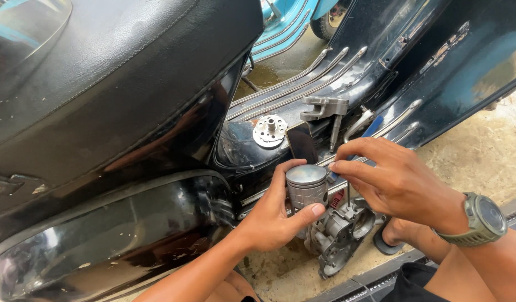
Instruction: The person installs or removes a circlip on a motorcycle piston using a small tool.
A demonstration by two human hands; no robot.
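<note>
While the left hand [274, 215] wraps its fingers and thumb around a ribbed metal piston [306, 187], holding it upright near the centre of the view, the right hand [395, 182] comes in from three o'clock with its fingertips pinched shut on a slim tool with a blue handle [371, 130] that meets the piston's upper edge. A green wristwatch [484, 220] sits on the right wrist. Just below the piston, at five o'clock, lies a grey cast engine part [339, 235] on the sandy ground. At twelve o'clock from the piston, a round drilled metal disc [269, 131] and a grey metal bracket [325, 106] rest on the black scooter's floorboard [302, 84]. The scooter's black seat [101, 67] fills the ten o'clock area, with a glossy side panel [112, 240] at eight o'clock.
</note>
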